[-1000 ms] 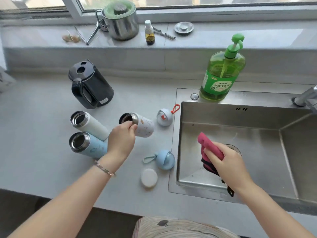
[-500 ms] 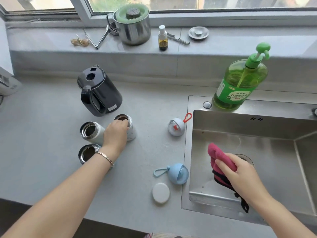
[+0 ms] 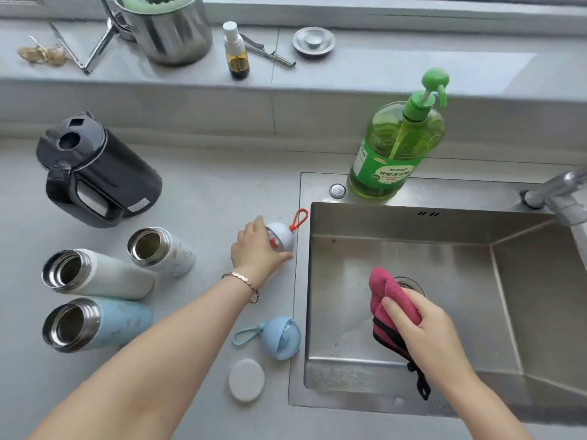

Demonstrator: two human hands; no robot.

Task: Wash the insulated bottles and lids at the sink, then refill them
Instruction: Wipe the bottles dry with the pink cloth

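Three open insulated bottles stand on the counter at the left: a small white patterned bottle (image 3: 165, 250), a white bottle (image 3: 95, 274) and a light blue bottle (image 3: 95, 323). My left hand (image 3: 257, 249) grips the white lid with the red loop (image 3: 286, 235) beside the sink's left rim. A blue lid with a loop (image 3: 281, 337) and a flat white round lid (image 3: 246, 380) lie nearer to me. My right hand (image 3: 422, 328) holds a pink cloth (image 3: 386, 296) bunched over the sink drain.
A steel sink (image 3: 508, 312) fills the right side, with a faucet (image 3: 559, 192) at its far right. A green dish soap pump bottle (image 3: 400, 147) stands on the sink's back rim. A black electric kettle (image 3: 95, 173) sits behind the bottles. On the windowsill sit a steel pot (image 3: 165, 27), a small spray bottle (image 3: 236, 52) and a drain stopper (image 3: 313, 42).
My left hand set the small patterned bottle upright beside the other two, let go and moved right to take hold of the red-loop lid. My right hand stayed over the drain with the cloth.
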